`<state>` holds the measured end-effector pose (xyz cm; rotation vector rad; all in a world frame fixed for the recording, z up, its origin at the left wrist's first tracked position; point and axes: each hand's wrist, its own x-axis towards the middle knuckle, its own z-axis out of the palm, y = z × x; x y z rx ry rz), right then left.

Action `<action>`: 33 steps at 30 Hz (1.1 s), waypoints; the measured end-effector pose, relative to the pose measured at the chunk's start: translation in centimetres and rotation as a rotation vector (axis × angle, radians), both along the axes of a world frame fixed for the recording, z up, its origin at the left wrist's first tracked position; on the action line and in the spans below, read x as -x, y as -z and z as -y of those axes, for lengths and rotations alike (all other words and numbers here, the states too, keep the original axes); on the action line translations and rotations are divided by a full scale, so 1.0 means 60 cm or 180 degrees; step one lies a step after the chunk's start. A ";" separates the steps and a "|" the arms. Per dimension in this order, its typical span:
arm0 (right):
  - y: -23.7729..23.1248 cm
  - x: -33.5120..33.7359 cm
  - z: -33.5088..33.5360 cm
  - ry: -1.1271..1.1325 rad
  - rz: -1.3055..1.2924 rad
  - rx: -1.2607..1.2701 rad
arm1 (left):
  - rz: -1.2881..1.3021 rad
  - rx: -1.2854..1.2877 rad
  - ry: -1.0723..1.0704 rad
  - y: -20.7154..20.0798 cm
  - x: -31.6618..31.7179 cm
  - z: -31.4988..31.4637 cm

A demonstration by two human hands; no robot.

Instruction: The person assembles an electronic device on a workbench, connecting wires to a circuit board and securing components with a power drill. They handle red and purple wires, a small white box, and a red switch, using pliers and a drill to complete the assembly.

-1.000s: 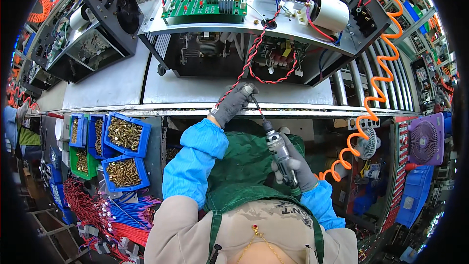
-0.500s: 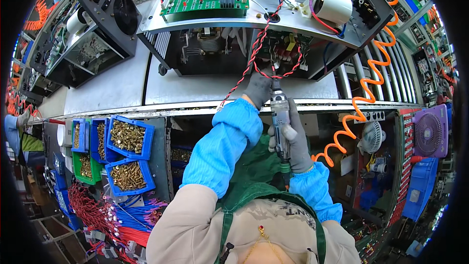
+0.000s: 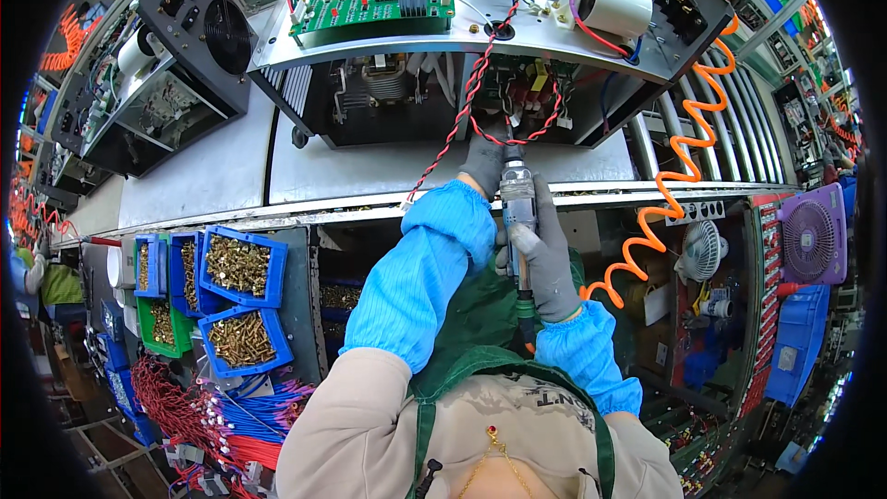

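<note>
My right hand (image 3: 547,263), in a grey glove, is wrapped round the body of an air screwdriver (image 3: 519,203) pointing away from me. My left hand (image 3: 484,164), also gloved, is beside the driver's front end, its fingers bunched at the lower opening of a metal chassis (image 3: 370,120). What those fingertips pinch is hidden by the red and black twisted wires (image 3: 479,83) hanging over them. On the chassis top sit a green circuit board (image 3: 356,9) and a white cylindrical part (image 3: 613,2). A transformer-like coil (image 3: 383,79) shows inside.
Another chassis (image 3: 176,74) stands at the left. Blue bins of brass-coloured screws (image 3: 242,265), a green bin (image 3: 164,328) and wire bundles (image 3: 176,388) lie at lower left. An orange coiled hose (image 3: 679,143) hangs right, near rollers (image 3: 730,120) and a purple fan (image 3: 811,236).
The view has shifted slightly, so the chassis appears a little further left. The screwdriver and my right hand have moved slightly forward toward the chassis opening; my left hand stays by its front end.
</note>
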<state>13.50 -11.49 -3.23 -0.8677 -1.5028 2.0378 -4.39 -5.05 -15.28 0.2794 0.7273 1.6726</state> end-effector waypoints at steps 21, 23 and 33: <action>0.026 0.000 0.005 -0.0023 -0.1434 0.1469 | 0.1062 0.0030 0.0081 0.012 0.001 0.000; 0.028 0.001 0.002 0.0030 -0.0740 0.0582 | 0.0269 0.0504 -0.0126 0.013 -0.004 0.001; 0.010 0.002 -0.004 -0.0047 -0.1110 0.1238 | 0.0672 0.0011 0.0243 0.036 0.017 0.004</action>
